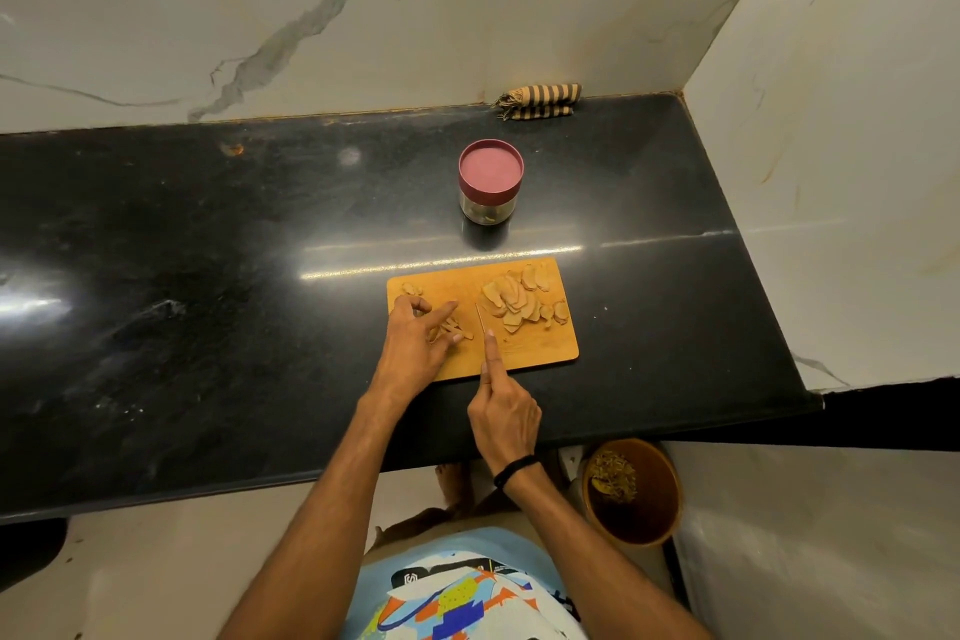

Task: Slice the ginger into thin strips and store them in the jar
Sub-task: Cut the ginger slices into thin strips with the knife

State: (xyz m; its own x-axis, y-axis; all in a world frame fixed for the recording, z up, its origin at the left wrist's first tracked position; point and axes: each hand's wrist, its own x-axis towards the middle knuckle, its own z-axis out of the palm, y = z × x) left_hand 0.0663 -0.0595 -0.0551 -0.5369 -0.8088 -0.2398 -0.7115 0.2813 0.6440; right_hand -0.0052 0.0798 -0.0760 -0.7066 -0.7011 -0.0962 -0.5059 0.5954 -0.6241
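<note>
**Two hands on the board, the blade just right of the held ginger**

The left hand (415, 335) rests on a small cluster of pale tan ginger slices (451, 327) at the near left of the rectangular orange-brown wooden cutting board (550, 351). Its fingers are spread and lightly bent, the tips pressing the slices flat. The right hand (503, 413) is curled round the handle of a thin-bladed kitchen knife (480, 318), with the forefinger laid straight along the blade's back.

The blade, seen edge-on, runs away from the person and leans slightly left at its tip. It stands just beside the held cluster, on its right, between that cluster and a larger loose heap of flat oval tan slices (519, 299) spread over the board's right half. So the next cut likely falls to the blade's left, toward the left fingertips, which sit close to the edge. Which way the held slices' long axis lies I cannot tell.

The ginger looks dry-cut and pale, and the heap is still in wide slices rather than strips. The short clear glass jar with a round maroon lid (491, 179) stands on the glossy black stone countertop (208, 250) beyond the board, well apart, with its lid on.
</note>
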